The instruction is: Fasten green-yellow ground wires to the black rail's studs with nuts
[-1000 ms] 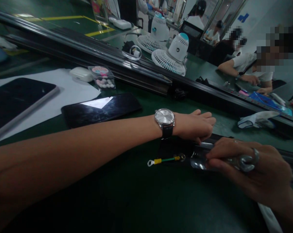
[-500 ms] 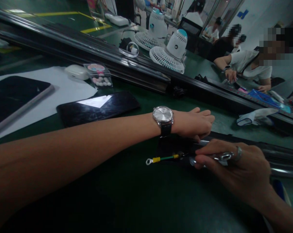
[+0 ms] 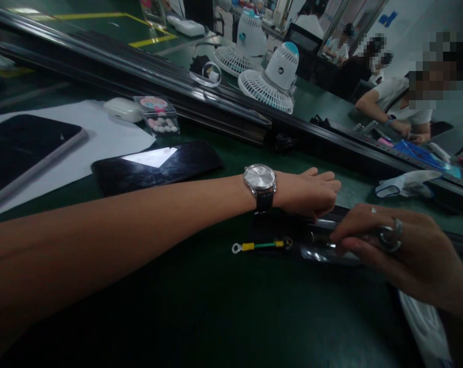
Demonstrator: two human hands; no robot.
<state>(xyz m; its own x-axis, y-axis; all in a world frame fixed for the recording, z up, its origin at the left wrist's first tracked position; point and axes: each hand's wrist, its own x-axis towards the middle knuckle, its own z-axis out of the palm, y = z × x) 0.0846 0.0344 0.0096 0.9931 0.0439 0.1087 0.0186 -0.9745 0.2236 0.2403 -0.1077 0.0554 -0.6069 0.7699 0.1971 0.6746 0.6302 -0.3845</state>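
While the green table [image 3: 200,306] takes most of the view, the left hand [image 3: 311,194] lies across it with fingers curled down onto a black part [image 3: 269,230], pressing it flat. The right hand [image 3: 403,245] pinches a shiny bag [image 3: 323,250] just beside that part. The bag looks thin, light and slippery, so a hold at its edge seems best; the part seems stiff. A short green wire [image 3: 260,246] with yellow sleeves sticks out toward the left and would bend easily. Compared with half a second ago, the right hand has moved a little to the right, showing more of the bag.
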